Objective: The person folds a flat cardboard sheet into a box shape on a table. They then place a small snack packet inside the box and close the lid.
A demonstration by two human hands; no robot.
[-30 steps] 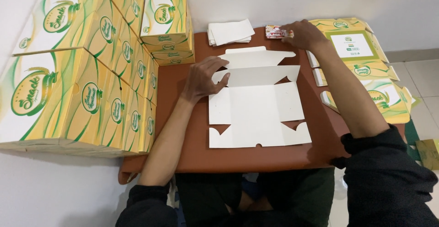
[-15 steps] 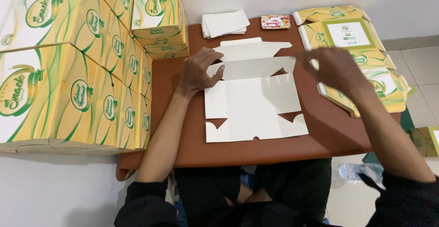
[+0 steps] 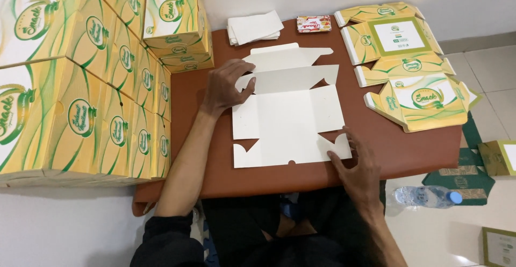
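We note both hands open, pressing the flat white box blank (image 3: 287, 114) on the bench (image 3: 188, 100): left hand (image 3: 226, 87) at its upper-left flap, right hand (image 3: 357, 165) at its lower-right corner, gripping nothing.

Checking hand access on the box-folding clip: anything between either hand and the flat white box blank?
Nothing visible. The left hand already rests on the upper left edge of the flat white box blank, and the right hand touches its lower right corner. The stacked yellow boxes and the pile of printed flat blanks sit off to the sides.

Small packing workspace: low brown table (image 3: 204, 165) on tiled floor, stacked assembled yellow snack boxes (image 3: 80, 84), flat box blanks (image 3: 414, 73) alongside.
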